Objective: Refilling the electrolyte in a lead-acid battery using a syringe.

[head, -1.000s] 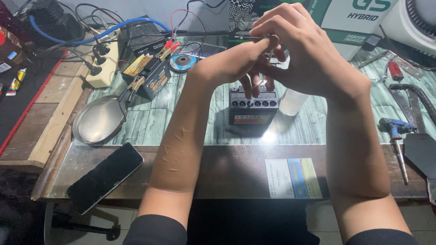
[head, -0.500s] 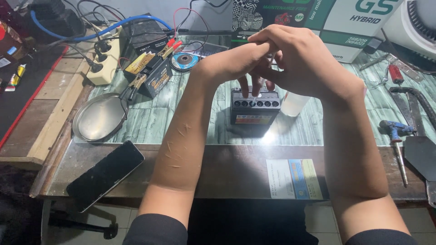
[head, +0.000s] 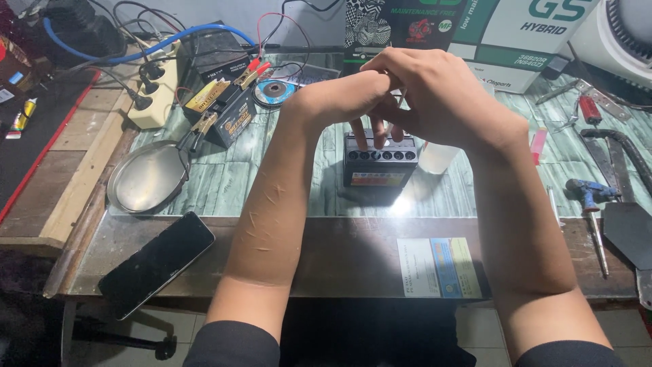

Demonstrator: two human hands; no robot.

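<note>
Both hands have sunk a little closer to the small black battery (head: 380, 160) since a second ago, and the fingers now reach its top rather than working above it. It stands upright near the middle of the glass-topped bench (head: 326, 258), its label face turned toward the person and its long axis running left to right; a row of round filler holes shows along the top. It is probably dense and heavy for its size, with a rigid, fairly smooth plastic case, best gripped by the two short ends and kept level, since open cells could spill. The left hand (head: 343, 95) bends in from the wrist with its fingers curled down onto the top; the right hand (head: 441, 95) overlaps it, fingers bunched, and whether they pinch something small I cannot tell. Just right of the battery stands a pale translucent container (head: 436, 158). Farther left sit a second battery with clamps (head: 224, 112), a round metal dish (head: 146, 178) and a dark phone (head: 157, 261); a screwdriver (head: 592, 207) lies to the right.
</note>
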